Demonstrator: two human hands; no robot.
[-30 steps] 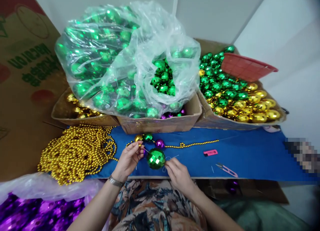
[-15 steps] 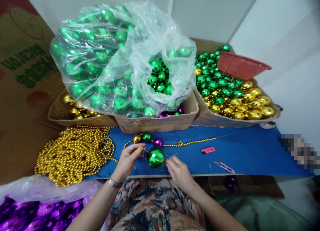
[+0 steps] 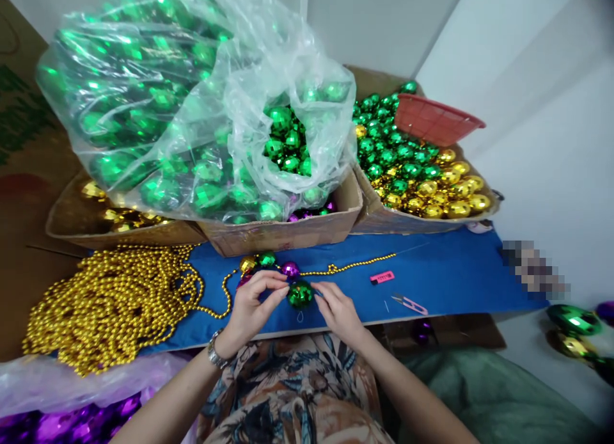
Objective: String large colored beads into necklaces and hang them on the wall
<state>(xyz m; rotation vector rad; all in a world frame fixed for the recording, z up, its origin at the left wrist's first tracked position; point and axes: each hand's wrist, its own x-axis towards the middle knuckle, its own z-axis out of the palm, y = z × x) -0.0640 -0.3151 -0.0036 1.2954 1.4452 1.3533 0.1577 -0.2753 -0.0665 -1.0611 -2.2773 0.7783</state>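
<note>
Just beyond the near table edge, a shiny faceted green ball [image 3: 300, 295] is between my two hands. My left hand [image 3: 259, 305], with a watch on its wrist, is closed at the ball's left side. On the opposite side my right hand [image 3: 339, 311] has its thumb and fingertips closed against the ball. A small loop of thin thread [image 3: 300, 317] hangs below it; whether the fingertips also pinch thread I cannot tell. Right behind lie a gold ball [image 3: 247, 264], a green ball [image 3: 267, 259] and a purple ball [image 3: 290, 269], joined with gold bead string [image 3: 359, 263].
Gold bead chain [image 3: 110, 303] is heaped at the left. A pink-handled thread snipper [image 3: 410, 304] and a pink cutter-like piece [image 3: 382, 277] lie at right. Behind stand cardboard boxes [image 3: 288, 238], a clear bag of green balls [image 3: 158, 111] and a red basket [image 3: 436, 121].
My hands have drawn closer together around the green ball, which appears smaller and turned. The view has shifted, bringing hanging balls in at the right edge.
</note>
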